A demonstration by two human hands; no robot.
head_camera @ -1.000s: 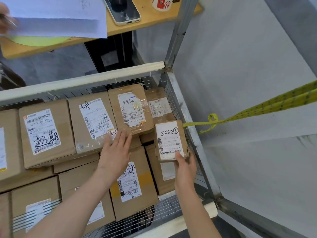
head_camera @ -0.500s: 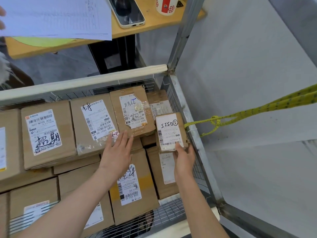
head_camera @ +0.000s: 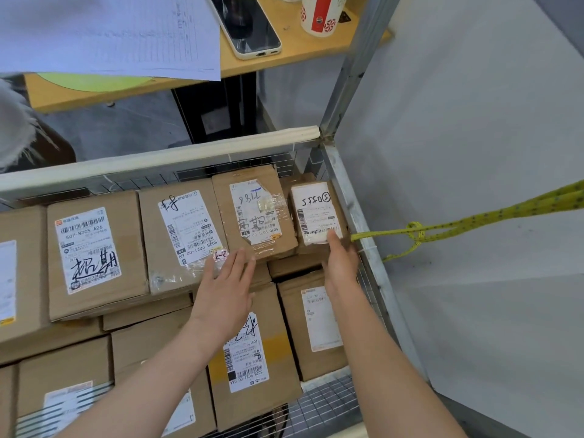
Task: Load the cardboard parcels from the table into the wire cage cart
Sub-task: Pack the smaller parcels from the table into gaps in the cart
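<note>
The wire cage cart (head_camera: 355, 213) holds several brown cardboard parcels with white labels. A small parcel (head_camera: 316, 210) marked with handwritten digits lies in the back right corner on top of the stack, beside a taped parcel (head_camera: 252, 216). My right hand (head_camera: 340, 263) pinches its near edge, thumb on the label. My left hand (head_camera: 226, 286) rests flat with straight fingers on the near edge of the top-layer parcels (head_camera: 186, 238). Lower parcels (head_camera: 256, 355) lie beneath my arms.
A padded rail (head_camera: 158, 159) caps the cage's far side. Behind it stands a wooden table (head_camera: 297, 49) with paper sheets (head_camera: 110, 33), a phone (head_camera: 249, 26) and a paper cup (head_camera: 319, 14). A yellow strap (head_camera: 458, 224) is tied to the cage's right frame. Bare wire floor (head_camera: 325, 403) shows at front right.
My right hand has carried the small parcel away from me into the back right corner, down onto the stack. My left hand has stayed on the parcels.
</note>
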